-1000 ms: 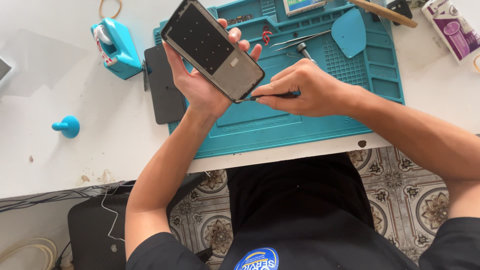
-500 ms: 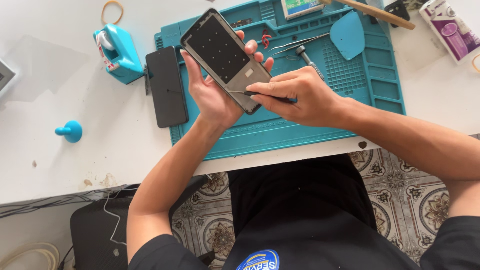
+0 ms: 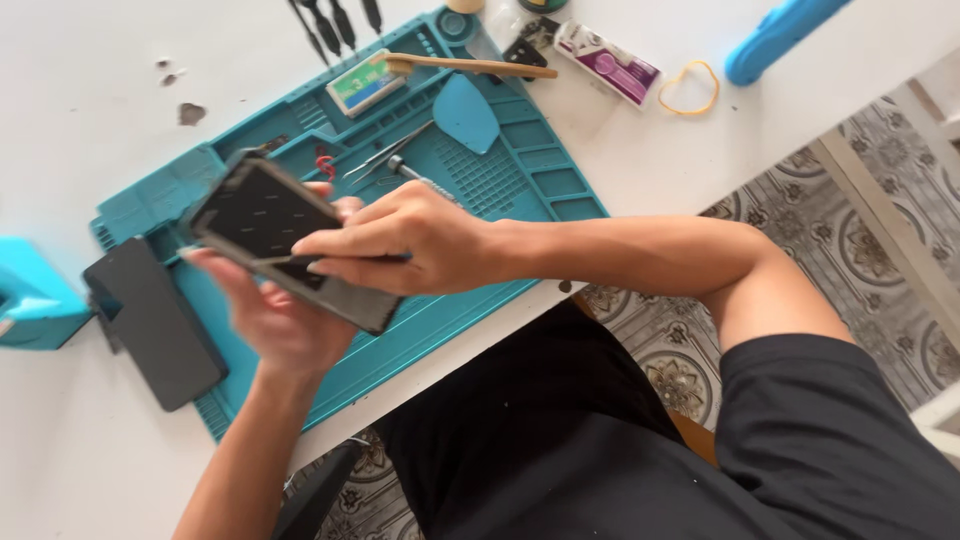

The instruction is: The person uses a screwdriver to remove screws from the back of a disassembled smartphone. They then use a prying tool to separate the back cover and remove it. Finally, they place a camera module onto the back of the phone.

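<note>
My left hand [image 3: 285,320] holds a phone [image 3: 270,225] by its edges, tilted up above the teal work mat [image 3: 540,185]; the phone's dark inner side with a grid of dots faces me. My right hand [image 3: 410,245] rests over the phone's lower edge and pinches a thin dark tool [image 3: 290,260] whose tip lies against the phone's side. Both hands are blurred by motion.
A flat black panel [image 3: 155,320] lies at the mat's left edge beside a light-blue device [image 3: 30,300]. On the mat lie tweezers [image 3: 385,155], a teal pick [image 3: 468,110] and a brush [image 3: 470,67]. A tube [image 3: 610,62], rubber band [image 3: 688,87] and several screwdrivers [image 3: 335,20] lie beyond. The table edge runs diagonally.
The view has swung and tilted, shifting the mat up and left. My right hand has slid further over the phone, and the tool tip has moved along the phone's edge.
</note>
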